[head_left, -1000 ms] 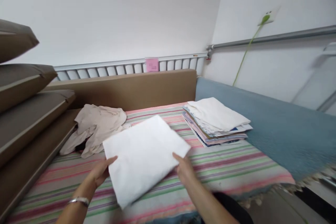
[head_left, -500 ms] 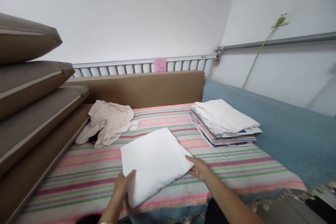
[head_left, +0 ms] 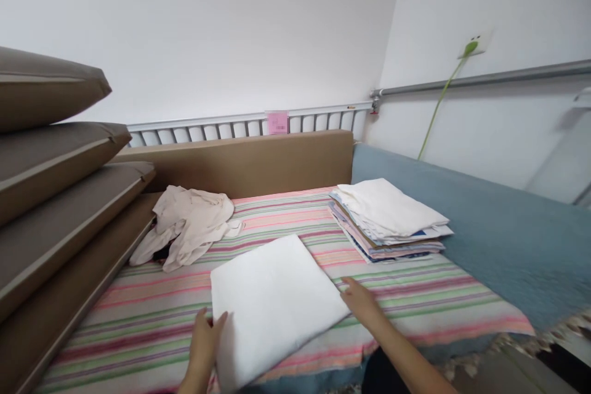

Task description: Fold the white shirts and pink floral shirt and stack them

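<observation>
A folded white cloth [head_left: 277, 305] lies flat on the striped cover [head_left: 152, 320] in front of me. At its left edge is my left hand [head_left: 203, 341], open, with thumb and forefinger apart and the thumb tip over the edge. My right hand [head_left: 364, 305] rests beside the cloth's right corner, its thumb off the cloth and its fingers loosely touching the edge; its lower fingers are partly hidden. Behind it to the right sits a stack of folded cloths [head_left: 392, 209], white on top. A crumpled pale pink garment [head_left: 189, 221] lies at the far left.
Several brown cushions [head_left: 60, 209] are piled along the left side. A brown back cushion [head_left: 258, 163] stands against the white radiator [head_left: 198, 133]. A blue-covered side [head_left: 462, 203] borders the right, below a grey pipe [head_left: 484, 79] and a green cord [head_left: 434, 114].
The white cloth lies flatter and slightly nearer me. My right thumb has come off its top, and my left hand has loosened at the left edge. The view has shifted slightly.
</observation>
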`<action>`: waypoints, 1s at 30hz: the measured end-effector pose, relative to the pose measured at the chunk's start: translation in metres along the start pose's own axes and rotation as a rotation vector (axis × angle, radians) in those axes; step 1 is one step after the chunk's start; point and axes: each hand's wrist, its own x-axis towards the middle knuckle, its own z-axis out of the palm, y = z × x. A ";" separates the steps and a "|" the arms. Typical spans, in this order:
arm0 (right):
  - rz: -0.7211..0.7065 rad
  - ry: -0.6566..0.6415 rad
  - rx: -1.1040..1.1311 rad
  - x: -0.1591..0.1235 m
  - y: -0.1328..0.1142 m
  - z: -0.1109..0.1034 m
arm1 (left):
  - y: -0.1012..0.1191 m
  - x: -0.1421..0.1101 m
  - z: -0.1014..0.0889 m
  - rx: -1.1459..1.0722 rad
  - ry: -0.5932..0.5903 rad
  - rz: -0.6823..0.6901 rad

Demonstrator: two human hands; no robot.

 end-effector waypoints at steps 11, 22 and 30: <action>-0.493 0.053 -0.542 0.023 -0.026 0.087 | 0.017 -0.043 0.069 0.780 -0.055 0.644; -0.531 0.131 -0.365 0.052 0.017 0.106 | 0.001 -0.034 0.071 0.647 -0.194 0.547; -0.598 0.147 -0.601 0.067 0.022 0.105 | -0.011 -0.030 0.085 0.531 -0.029 0.526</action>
